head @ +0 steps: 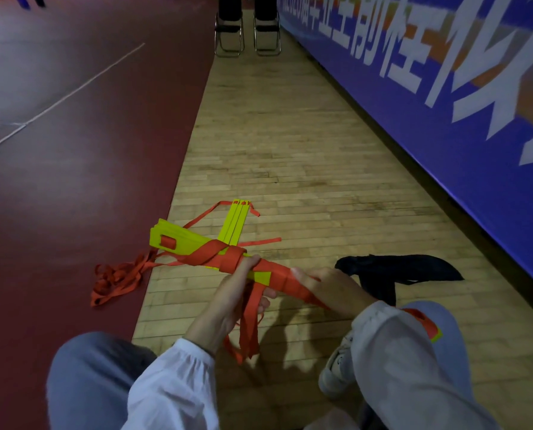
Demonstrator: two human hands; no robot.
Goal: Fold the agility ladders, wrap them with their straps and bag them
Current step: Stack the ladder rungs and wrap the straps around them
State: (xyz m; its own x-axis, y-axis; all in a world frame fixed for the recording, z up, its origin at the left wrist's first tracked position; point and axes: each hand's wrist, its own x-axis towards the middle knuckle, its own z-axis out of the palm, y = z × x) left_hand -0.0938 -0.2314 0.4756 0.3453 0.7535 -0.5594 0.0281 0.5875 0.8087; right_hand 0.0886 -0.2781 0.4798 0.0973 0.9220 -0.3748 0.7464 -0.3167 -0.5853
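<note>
The bundle (197,246) runs far-left to near-right, held betw. both hands. We can't tell if its far end rests on the floor (290,150). The left hand (234,299) grips it mid-length, fingers (251,261) curled over the red wrap. The right hand (330,287) grips the near-right end, closed round the wrapped part. So both hands are on it, w/ nothing to reach for.

The strap (246,330) hangs in loose tails under the left hand, on its near side. More of it is piled on the red floor (72,212) to the left.

We judge the wrap part done. The next turn goes across the bundle, i.e. round its short axis, and the left hand is nearer the tails.

The bag (398,270) lies on the floor just right of the right hand; its mouth isn't readable. A 2nd ladder (235,221) lies beyond the bundle, approx. square to it.
</note>
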